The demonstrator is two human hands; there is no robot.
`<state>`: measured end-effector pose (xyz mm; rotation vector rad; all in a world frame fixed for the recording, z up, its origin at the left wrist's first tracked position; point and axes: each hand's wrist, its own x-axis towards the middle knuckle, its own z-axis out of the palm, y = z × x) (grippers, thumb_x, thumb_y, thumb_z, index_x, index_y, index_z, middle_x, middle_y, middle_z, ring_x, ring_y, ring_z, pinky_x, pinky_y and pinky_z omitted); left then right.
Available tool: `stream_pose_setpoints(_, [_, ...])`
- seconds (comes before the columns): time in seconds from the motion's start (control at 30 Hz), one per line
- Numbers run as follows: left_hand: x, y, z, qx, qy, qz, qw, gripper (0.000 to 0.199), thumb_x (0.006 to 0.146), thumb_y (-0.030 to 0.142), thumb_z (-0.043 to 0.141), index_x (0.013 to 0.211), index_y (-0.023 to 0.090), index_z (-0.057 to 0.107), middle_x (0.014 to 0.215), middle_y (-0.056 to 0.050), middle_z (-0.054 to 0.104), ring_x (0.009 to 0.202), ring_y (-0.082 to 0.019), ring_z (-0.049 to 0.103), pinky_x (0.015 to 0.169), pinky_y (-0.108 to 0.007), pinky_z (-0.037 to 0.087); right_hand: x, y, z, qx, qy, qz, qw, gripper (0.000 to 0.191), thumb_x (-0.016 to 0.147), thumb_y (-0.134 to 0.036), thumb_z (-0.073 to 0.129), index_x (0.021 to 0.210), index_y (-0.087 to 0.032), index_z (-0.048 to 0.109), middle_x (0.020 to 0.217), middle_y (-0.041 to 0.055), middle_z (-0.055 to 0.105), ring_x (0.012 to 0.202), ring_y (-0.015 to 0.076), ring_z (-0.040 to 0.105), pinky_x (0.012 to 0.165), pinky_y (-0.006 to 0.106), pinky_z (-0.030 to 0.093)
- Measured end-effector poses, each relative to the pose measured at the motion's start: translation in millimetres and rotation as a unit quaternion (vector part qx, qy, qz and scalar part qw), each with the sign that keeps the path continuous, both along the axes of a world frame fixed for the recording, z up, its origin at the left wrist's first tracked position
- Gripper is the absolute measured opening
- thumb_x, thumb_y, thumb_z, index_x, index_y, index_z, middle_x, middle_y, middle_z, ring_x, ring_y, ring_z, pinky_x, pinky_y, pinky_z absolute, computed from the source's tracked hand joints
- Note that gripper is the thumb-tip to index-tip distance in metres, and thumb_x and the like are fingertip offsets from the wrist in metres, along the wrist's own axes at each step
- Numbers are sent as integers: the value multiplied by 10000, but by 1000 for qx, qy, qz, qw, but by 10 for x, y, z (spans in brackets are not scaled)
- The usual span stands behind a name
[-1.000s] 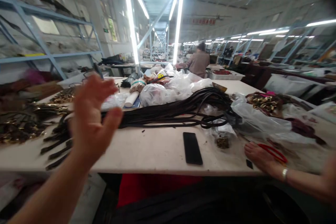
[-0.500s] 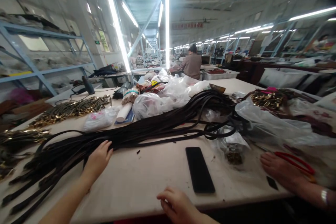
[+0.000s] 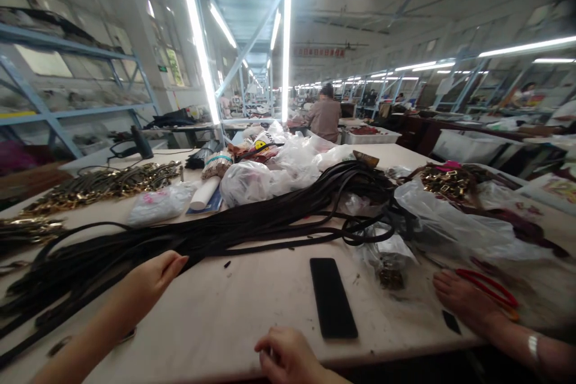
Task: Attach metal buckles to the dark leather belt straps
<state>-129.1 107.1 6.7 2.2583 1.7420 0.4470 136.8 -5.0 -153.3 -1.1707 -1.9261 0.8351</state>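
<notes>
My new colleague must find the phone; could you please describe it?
On the pale table, find the wearer's right hand at the near edge. Just beyond it, rightward, lies the phone. This large black rectangle differs from the long straps behind.

A long bundle of black straps [image 3: 274,209] lies slantwise across the tabletop [image 3: 211,324], narrow and matte, many strands running side by side. Toward the left it spreads loose and low, one strap bowing out along its far side; toward the right it heaps higher and bends back in open loops, a few strands hanging apart from the mass
</notes>
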Motion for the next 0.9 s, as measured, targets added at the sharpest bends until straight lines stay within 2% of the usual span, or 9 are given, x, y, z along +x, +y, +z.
stream_pose_setpoints(0.1, [506,-602,319,-57,-147,-51,986,378,792,538,386,656,207,508,538,18,485,526,-164,483,508,-248,347,-103,16,605,-115,154,23,981,482,835,-534,370,1103,-198,585,994,84,632,885,212,581,766,349,453])
stream_pose_setpoints(0.17, [810,-928,405,-103,-228,-83,965,339,807,501,401,699,198,507,549,23,499,514,-148,468,500,-237,349,-141,21,1078,-160,294,49,941,578,821,-617,323,1109,-176,561,1043,90,609,937,203,561,798,353,448])
stream_pose_setpoints(0.27, [1112,-1250,375,-152,-304,-122,932,264,831,425,410,763,186,501,589,21,536,540,-134,469,521,-228,354,-13,34,1785,-210,412,28,886,310,806,-445,521,864,-154,608,826,43,637,823,155,587,802,309,453])
stream_pose_setpoints(0.3, [1167,-1320,336,-179,-318,-140,920,249,836,406,409,772,183,501,600,23,538,545,-130,466,523,-226,352,89,61,1993,-215,448,-1,868,218,817,-370,530,812,-162,592,734,16,624,733,130,592,737,282,473])
stream_pose_setpoints(0.4, [1239,-1472,160,-270,-343,-209,875,207,833,361,442,816,174,531,633,29,539,577,-120,464,551,-221,353,518,254,2428,-180,490,-108,846,230,897,-221,380,757,-151,549,551,-23,534,541,89,551,535,205,464])
stream_pose_setpoints(0.5, [1248,-1590,-44,-304,-360,-241,848,173,813,309,485,863,167,570,697,20,566,675,-126,493,643,-224,363,995,488,2529,-143,490,-201,836,278,916,-191,335,709,-151,516,457,-53,430,441,73,482,463,182,436])
stream_pose_setpoints(0.67, [1176,-1772,-253,-381,-411,-206,802,183,759,251,545,920,174,587,715,27,586,701,-125,525,686,-233,382,1620,598,2376,-121,494,-311,803,321,935,-159,250,682,-174,448,402,-94,358,361,43,395,439,157,362])
stream_pose_setpoints(0.8, [1138,-1894,-342,-407,-479,-177,758,195,729,255,613,897,158,589,740,11,609,694,-112,548,705,-239,419,1925,588,2269,-117,493,-313,803,373,931,-145,189,659,-193,441,373,-98,362,355,34,382,467,170,347])
stream_pose_setpoints(0.9, [1195,-1918,-436,-401,-550,-106,725,235,683,268,680,843,143,562,751,-24,640,681,-121,579,686,-252,453,2012,580,2206,-129,485,-243,830,414,919,-114,179,614,-212,441,358,-86,377,357,45,371,462,186,344])
